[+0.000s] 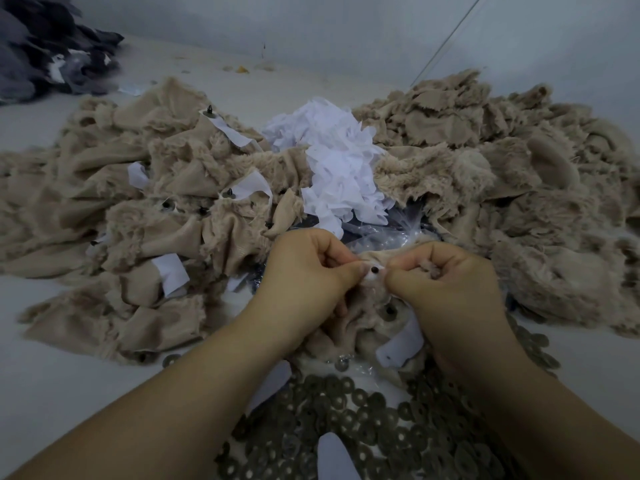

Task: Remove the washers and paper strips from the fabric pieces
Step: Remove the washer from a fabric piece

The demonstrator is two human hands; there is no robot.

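Observation:
A beige furry fabric piece [363,317] is bunched between my two hands at the centre of the view. My left hand [304,275] and my right hand [446,278] both pinch it around a small black stud [374,270] with a bit of white paper under it. Lower on the same piece I see a grey washer [389,311] and a white paper strip [401,346]. Several loose grey washers [346,424] lie in a heap below my wrists.
A pile of beige fabric pieces with studs and white strips [156,209] lies at the left. Another beige pile [502,168] lies at the right. White paper strips [336,168] are heaped at the middle back, with clear plastic [391,233] below them. Dark grey fabric [45,46] sits far left.

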